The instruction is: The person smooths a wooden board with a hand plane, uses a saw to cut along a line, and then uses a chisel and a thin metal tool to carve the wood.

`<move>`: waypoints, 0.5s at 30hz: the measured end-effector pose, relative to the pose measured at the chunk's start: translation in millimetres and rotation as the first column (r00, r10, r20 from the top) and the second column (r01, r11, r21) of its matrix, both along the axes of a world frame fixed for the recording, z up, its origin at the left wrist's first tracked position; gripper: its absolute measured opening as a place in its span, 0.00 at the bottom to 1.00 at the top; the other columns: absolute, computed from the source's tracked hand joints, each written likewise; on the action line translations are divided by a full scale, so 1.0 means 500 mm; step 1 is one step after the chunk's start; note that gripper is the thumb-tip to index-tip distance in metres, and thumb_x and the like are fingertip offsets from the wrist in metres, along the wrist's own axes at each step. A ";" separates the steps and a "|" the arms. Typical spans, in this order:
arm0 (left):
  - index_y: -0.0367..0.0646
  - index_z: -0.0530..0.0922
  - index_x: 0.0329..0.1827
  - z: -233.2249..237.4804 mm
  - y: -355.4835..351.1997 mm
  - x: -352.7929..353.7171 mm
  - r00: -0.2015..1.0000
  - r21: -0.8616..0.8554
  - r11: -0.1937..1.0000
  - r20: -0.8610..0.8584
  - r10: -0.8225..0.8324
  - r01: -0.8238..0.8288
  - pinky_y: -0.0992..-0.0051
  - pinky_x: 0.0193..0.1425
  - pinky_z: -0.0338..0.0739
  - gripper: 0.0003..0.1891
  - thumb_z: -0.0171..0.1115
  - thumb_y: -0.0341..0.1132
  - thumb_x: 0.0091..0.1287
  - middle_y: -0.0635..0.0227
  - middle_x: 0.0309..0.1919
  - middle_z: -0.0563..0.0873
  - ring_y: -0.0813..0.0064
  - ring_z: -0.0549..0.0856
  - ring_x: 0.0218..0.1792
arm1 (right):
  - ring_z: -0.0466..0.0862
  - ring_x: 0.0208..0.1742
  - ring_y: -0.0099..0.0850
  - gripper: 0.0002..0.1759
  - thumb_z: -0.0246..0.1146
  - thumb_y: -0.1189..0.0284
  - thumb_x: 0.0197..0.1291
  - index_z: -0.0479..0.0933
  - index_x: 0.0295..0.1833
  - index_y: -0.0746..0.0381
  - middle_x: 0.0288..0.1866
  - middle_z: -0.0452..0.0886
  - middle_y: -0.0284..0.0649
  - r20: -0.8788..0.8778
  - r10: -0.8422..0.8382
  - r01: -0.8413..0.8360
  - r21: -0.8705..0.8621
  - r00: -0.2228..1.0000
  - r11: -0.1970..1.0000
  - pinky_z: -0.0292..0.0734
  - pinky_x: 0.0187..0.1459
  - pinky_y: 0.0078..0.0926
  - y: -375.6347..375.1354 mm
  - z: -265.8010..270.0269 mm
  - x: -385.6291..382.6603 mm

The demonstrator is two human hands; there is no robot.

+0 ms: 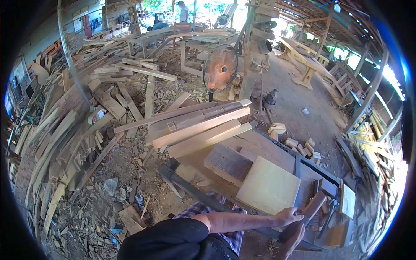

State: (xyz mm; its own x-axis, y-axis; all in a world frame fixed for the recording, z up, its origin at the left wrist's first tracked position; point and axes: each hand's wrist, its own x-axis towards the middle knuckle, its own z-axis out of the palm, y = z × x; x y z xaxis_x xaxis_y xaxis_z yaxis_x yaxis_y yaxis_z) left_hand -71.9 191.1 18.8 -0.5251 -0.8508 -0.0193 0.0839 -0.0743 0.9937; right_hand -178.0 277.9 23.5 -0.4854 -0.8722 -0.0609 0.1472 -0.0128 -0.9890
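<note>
My left hand (287, 216) reaches across from the left, its fingers closed at the near end of a brown, rounded wooden piece (314, 204). Just below it, my right hand (293, 235) is closed as well, close against the left. What the right fingers hold is hidden. A hammer-like tool with a dark shaft (327, 219) lies right of the wooden piece. On the workbench to the left of my hands rests a pale square board (271, 185), beside a darker wood block (228, 164).
Long planks (201, 125) lie across the bench's far end. Behind them stands a round fan (221, 68). Wood scraps (299, 147) and timber piles (52, 147) cover the ground around. A person (183, 12) is far back near a post.
</note>
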 end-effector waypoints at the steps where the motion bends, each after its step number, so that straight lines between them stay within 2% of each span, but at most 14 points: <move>1: 0.32 0.71 0.63 -0.006 0.004 -0.005 1.000 0.000 1.000 0.001 0.003 -0.003 0.67 0.54 0.78 0.30 0.61 0.49 0.70 0.52 0.49 0.85 0.64 0.84 0.50 | 0.79 0.47 0.29 0.24 0.56 0.54 0.70 0.71 0.59 0.63 0.48 0.77 0.40 -0.005 -0.004 0.004 0.000 1.000 1.000 0.76 0.47 0.27 0.000 0.001 0.004; 4: 0.31 0.74 0.61 -0.016 0.010 -0.012 0.999 0.061 0.998 0.038 0.014 -0.016 0.70 0.57 0.76 0.29 0.62 0.50 0.70 0.54 0.48 0.86 0.66 0.85 0.49 | 0.79 0.47 0.28 0.24 0.56 0.53 0.71 0.71 0.59 0.63 0.48 0.77 0.39 0.004 0.000 0.000 -0.024 1.000 1.000 0.76 0.48 0.26 0.001 0.006 0.019; 6: 0.33 0.77 0.60 -0.020 0.007 -0.010 0.963 0.244 0.939 -0.176 -0.204 0.243 0.72 0.57 0.76 0.28 0.62 0.51 0.70 0.58 0.48 0.86 0.69 0.85 0.49 | 0.79 0.46 0.28 0.24 0.56 0.54 0.71 0.70 0.59 0.63 0.48 0.77 0.39 -0.030 -0.017 0.016 -0.029 0.999 0.999 0.76 0.46 0.26 0.000 0.001 0.019; 7: 0.33 0.77 0.60 -0.019 0.007 -0.008 0.963 0.243 0.939 -0.174 -0.203 0.242 0.72 0.57 0.76 0.28 0.62 0.51 0.70 0.58 0.48 0.86 0.69 0.85 0.49 | 0.79 0.45 0.28 0.24 0.56 0.54 0.71 0.70 0.59 0.63 0.47 0.77 0.39 -0.065 -0.035 0.033 -0.034 0.997 0.999 0.77 0.45 0.26 -0.001 -0.003 0.019; 9: 0.35 0.76 0.60 -0.017 0.010 -0.001 0.952 0.236 0.933 -0.206 -0.225 0.271 0.72 0.57 0.75 0.26 0.59 0.50 0.72 0.64 0.46 0.85 0.75 0.82 0.47 | 0.79 0.43 0.29 0.25 0.58 0.53 0.70 0.72 0.58 0.64 0.45 0.78 0.40 -0.075 -0.052 0.046 -0.078 0.996 0.996 0.77 0.44 0.28 -0.004 -0.012 0.022; 13: 0.35 0.77 0.59 -0.025 0.025 -0.006 0.938 0.229 0.944 -0.306 -0.160 0.236 0.72 0.58 0.74 0.23 0.59 0.47 0.73 0.65 0.47 0.86 0.75 0.82 0.48 | 0.81 0.35 0.33 0.30 0.62 0.50 0.65 0.77 0.54 0.69 0.34 0.83 0.45 -0.112 -0.122 0.091 -0.245 0.986 0.965 0.79 0.39 0.34 -0.010 -0.028 0.029; 15: 0.34 0.77 0.59 -0.034 0.019 -0.011 0.959 0.170 0.964 -0.231 -0.164 0.206 0.72 0.60 0.73 0.22 0.59 0.45 0.73 0.64 0.47 0.86 0.76 0.81 0.49 | 0.81 0.39 0.35 0.31 0.61 0.49 0.66 0.76 0.56 0.68 0.38 0.83 0.46 -0.126 -0.090 0.060 -0.222 0.988 0.973 0.79 0.42 0.35 -0.003 -0.031 0.026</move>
State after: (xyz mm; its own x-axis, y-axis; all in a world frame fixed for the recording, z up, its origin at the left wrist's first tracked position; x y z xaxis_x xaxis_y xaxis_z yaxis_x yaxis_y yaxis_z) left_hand -77.4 200.7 1.9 -0.6826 -0.7296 -0.0421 0.2586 -0.2949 0.9199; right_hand -165.2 276.6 8.0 -0.5406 -0.8180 0.1964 0.0031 -0.2354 -0.9719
